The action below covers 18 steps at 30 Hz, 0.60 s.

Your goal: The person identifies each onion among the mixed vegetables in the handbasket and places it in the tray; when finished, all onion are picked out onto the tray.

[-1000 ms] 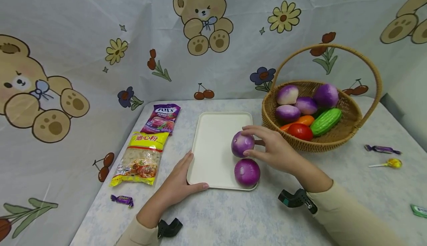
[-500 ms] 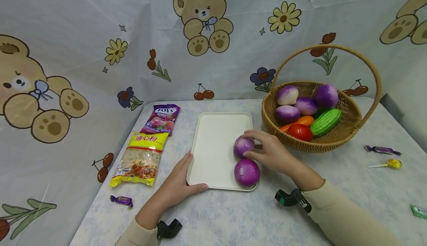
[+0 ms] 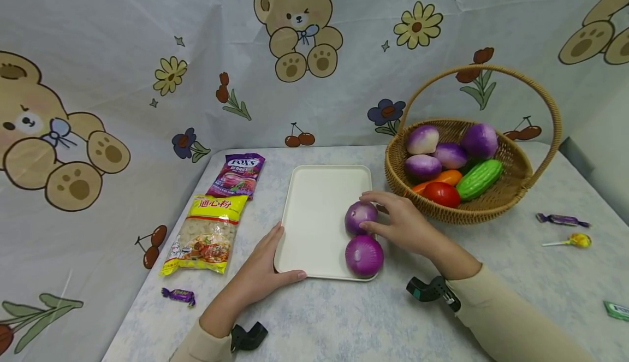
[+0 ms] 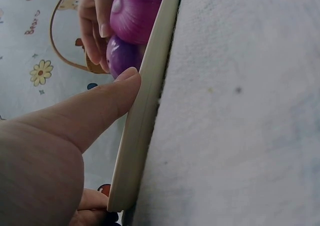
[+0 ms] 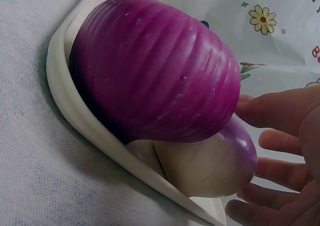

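Note:
A white rectangular tray (image 3: 314, 209) lies on the table. At its near right corner sits a ridged purple onion (image 3: 364, 256). Right behind the onion, a purple-and-white turnip (image 3: 360, 218) is held between the thumb and fingers of my right hand (image 3: 400, 223). In the right wrist view the onion (image 5: 160, 70) partly covers the turnip (image 5: 210, 161), whose pale side faces the tray. My left hand (image 3: 260, 272) rests at the tray's near left corner, fingers straight along the left side. Its thumb (image 4: 107, 98) touches the near rim.
Behind my right hand stands a wicker basket (image 3: 462, 217) of several vegetables, including a tomato (image 3: 441, 194) and a cucumber (image 3: 479, 179). Left are a pasta bag (image 3: 206, 236), a Fox's candy bag (image 3: 237, 175) and a wrapped candy (image 3: 179, 296). A lollipop (image 3: 580, 240) lies right.
My right hand has brought the turnip slightly toward me and right, down against the onion on the tray. The left hand and tray have stayed in place.

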### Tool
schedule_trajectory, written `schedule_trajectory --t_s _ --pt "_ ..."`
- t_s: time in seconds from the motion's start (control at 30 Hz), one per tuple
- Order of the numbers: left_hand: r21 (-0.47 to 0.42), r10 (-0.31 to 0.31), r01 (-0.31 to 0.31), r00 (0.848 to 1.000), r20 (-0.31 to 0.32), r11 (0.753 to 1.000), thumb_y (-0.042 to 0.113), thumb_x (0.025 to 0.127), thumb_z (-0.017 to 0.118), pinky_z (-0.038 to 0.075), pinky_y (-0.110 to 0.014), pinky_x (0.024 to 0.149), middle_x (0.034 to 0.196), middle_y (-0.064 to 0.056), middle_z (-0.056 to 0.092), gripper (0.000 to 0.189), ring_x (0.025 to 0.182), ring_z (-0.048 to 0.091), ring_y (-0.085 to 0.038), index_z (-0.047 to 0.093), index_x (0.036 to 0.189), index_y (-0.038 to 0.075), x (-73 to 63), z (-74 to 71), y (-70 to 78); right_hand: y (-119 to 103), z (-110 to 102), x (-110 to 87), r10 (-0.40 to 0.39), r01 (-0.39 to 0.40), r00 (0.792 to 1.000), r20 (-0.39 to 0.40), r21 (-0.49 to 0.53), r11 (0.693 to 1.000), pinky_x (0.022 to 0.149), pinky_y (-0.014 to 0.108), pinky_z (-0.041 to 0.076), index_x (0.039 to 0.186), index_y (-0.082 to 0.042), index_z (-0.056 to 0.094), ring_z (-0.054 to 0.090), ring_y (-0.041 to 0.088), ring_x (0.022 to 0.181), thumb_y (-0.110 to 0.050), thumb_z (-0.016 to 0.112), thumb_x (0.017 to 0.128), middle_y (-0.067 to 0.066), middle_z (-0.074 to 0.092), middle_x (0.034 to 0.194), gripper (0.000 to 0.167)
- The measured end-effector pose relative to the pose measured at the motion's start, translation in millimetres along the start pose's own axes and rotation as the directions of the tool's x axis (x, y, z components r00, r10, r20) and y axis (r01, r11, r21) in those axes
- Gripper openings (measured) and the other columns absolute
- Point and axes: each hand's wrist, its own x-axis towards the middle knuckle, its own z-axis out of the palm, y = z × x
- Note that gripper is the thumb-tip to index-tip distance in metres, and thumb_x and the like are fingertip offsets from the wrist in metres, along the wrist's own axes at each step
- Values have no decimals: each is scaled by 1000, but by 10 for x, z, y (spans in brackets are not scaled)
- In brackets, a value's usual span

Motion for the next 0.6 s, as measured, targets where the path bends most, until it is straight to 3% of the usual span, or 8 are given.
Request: schedule_trajectory --t_s 0.37,0.6 --pt "6 2 -2 1000 0 1000 66 80 85 21 -58 122 175 -4 11 125 158 12 -26 16 170 12 2 -5 1 -99 -81 -13 -5 5 1000 24 -2 1000 99 54 52 135 0 66 63 35 125 -14 87 90 15 65 137 51" --pt "-2 -4 4 1000 4 1000 65 80 85 21 -57 122 175 -2 11 125 158 12 -26 17 170 12 0 4 2 -289 -243 -49 -29 31 999 29 -47 998 99 51 53 140 -1 64 66 36 120 -17 85 93 16 65 137 53"
